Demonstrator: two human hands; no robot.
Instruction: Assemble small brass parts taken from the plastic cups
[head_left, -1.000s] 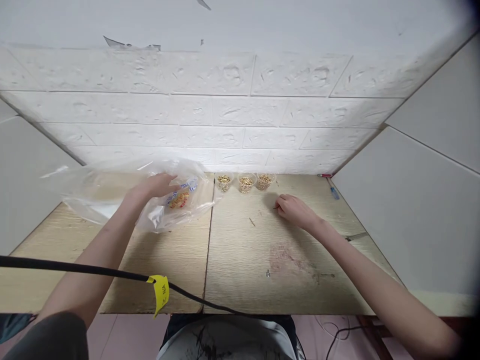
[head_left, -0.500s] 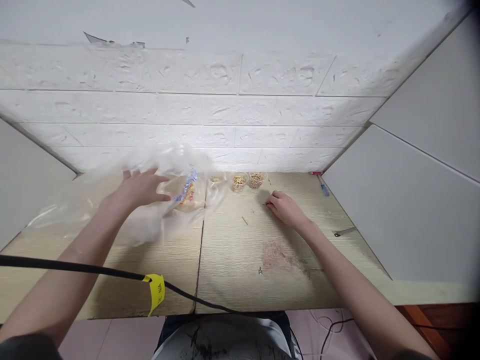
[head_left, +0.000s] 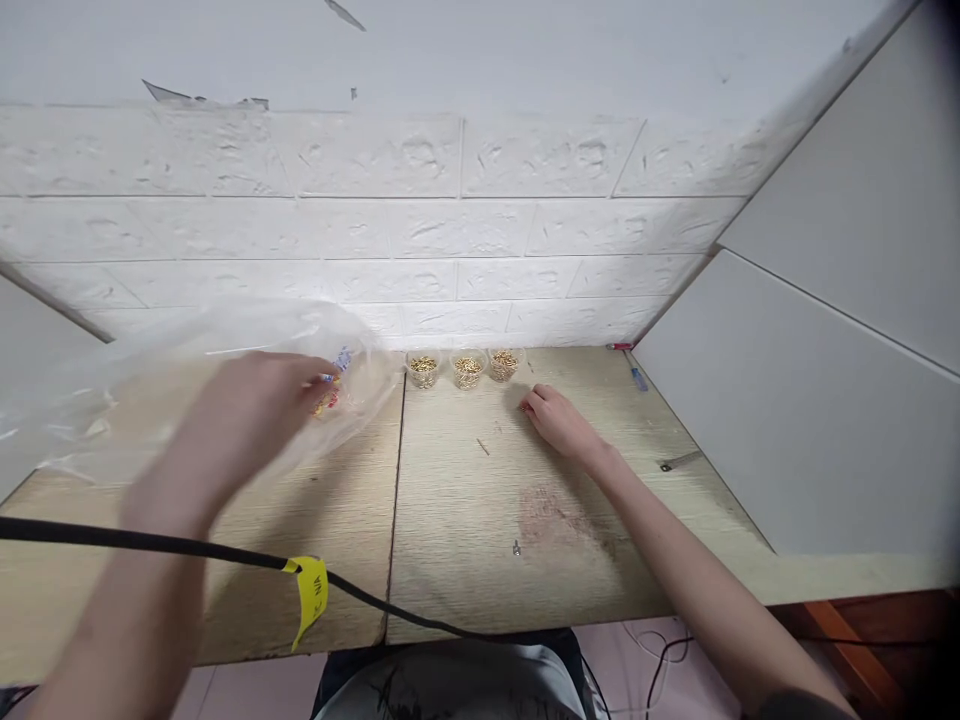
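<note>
My left hand [head_left: 259, 405], blurred by motion, is over the clear plastic bag [head_left: 225, 325] with blue and red print. Its fingers are closed and pinch the film near the print. My right hand [head_left: 556, 418] rests on the tabletop with its fingers pressed together; whatever is between the fingertips is too small to name. Just left of it lies a thin brass-coloured pin [head_left: 483, 447]. Against the wall stand three clear cups of small gold-coloured parts: a left cup [head_left: 424, 373], a middle cup [head_left: 467, 372] and a right cup [head_left: 503, 366].
A small metal piece [head_left: 517, 548] lies near the front edge. At right are a screwdriver [head_left: 638, 374], a red-handled tool [head_left: 619, 347] and a flat metal strip [head_left: 681, 461]. A black cable [head_left: 225, 546] with a yellow tag [head_left: 310, 600] crosses the foreground.
My left hand has closed from spread fingers, and the bag has shifted left, uncovering the left cup. My right hand stays in nearly the same place. The view has shifted slightly.
</note>
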